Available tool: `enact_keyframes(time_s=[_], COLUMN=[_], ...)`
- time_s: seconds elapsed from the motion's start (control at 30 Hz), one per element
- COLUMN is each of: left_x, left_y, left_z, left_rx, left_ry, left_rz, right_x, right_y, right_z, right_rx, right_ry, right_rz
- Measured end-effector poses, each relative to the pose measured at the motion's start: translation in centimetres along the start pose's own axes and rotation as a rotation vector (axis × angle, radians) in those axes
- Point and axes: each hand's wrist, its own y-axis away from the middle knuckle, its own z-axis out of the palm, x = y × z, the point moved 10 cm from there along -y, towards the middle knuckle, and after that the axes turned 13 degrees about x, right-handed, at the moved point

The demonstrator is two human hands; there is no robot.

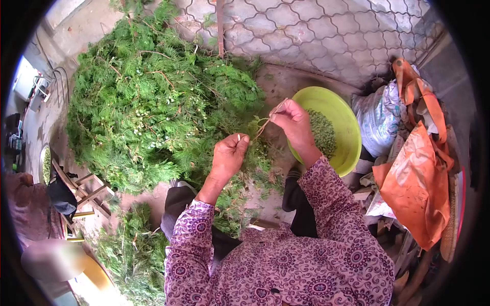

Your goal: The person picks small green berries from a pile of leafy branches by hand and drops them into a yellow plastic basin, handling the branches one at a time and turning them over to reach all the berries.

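Note:
My right hand (294,127) pinches a thin brown twig (263,126) between thumb and fingertips, in front of the yellow-green basin's left rim. The twig slants down toward my left hand (229,154), with a sprig of green at its lower end. My left hand is closed, thumb pressed on the fingers; a small pale tip shows there, but I cannot make out what it holds. Inside the basin (350,133) lie many small green berry-like pieces (322,133). A large heap of leafy evergreen branches (148,102) lies left of my hands, with pale green cones among the leaves.
More green cuttings (133,250) lie on the floor at lower left. An orange bag (416,186) and a whitish sack (380,120) stand right of the basin. Wire mesh (316,35) runs behind. At far left another person sits near a wooden stool (91,191).

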Motion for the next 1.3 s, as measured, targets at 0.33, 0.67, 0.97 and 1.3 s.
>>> enact_keyframes(time_s=[0.33, 0.67, 0.97, 1.3], left_x=[-0.6, -3.6, 2.1, -1.8], left_y=[-0.2, -1.5, -1.2, 2.2], left_z=[-1.2, -2.7, 1.5, 6.3], left_rx=[0.002, 0.086, -0.096, -0.490], left_ry=[-0.051, -0.078, -0.224, 0.174], left_rz=[-0.140, -0.201, 0.128, -0.509], right_x=[2.5, 0.8, -0.4, 1.5], right_y=[-4.5, -4.1, -0.2, 2.0], right_z=[-10.2, -9.5, -0.5, 3.4], right_rx=[0.389, 0.192, -0.410, -0.536], right_ry=[-0.230, -0.124, -0.126, -0.097], right_rz=[0.061, 0.047, 0.174, 0.239])
